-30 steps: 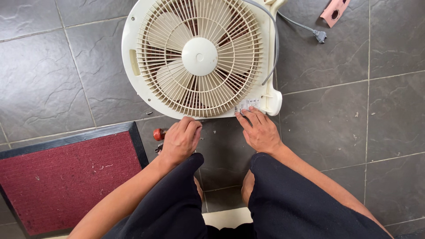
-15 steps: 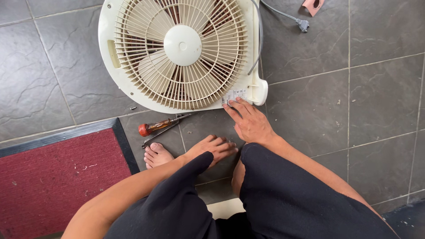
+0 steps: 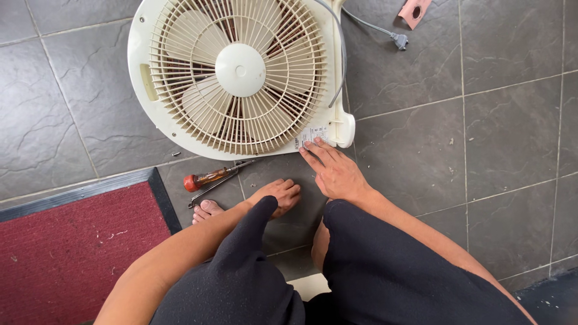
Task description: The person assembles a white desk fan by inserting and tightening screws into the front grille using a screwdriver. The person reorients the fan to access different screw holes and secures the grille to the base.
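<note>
A cream round fan lies grille-up on the grey tile floor. My right hand rests flat on the floor, its fingertips touching the fan's lower rim beside a small label. Just below the fan, my left hand lies palm-down on the tile and holds nothing. A screwdriver with an orange-red handle sits on the floor left of my left hand, and a thin dark metal tool is beside it. My bare toes show under that tool. My knees in black shorts fill the bottom of the view.
A red doormat with a black border lies at the lower left. The fan's grey cord and plug trail at the upper right near a pink piece with a hole. A small screw lies by the fan's rim.
My left hand left the screwdriver on the floor and drew back to lie flat on the tile. The right hand stayed at the fan's rim. The view shifted, so the fan sits further left.
</note>
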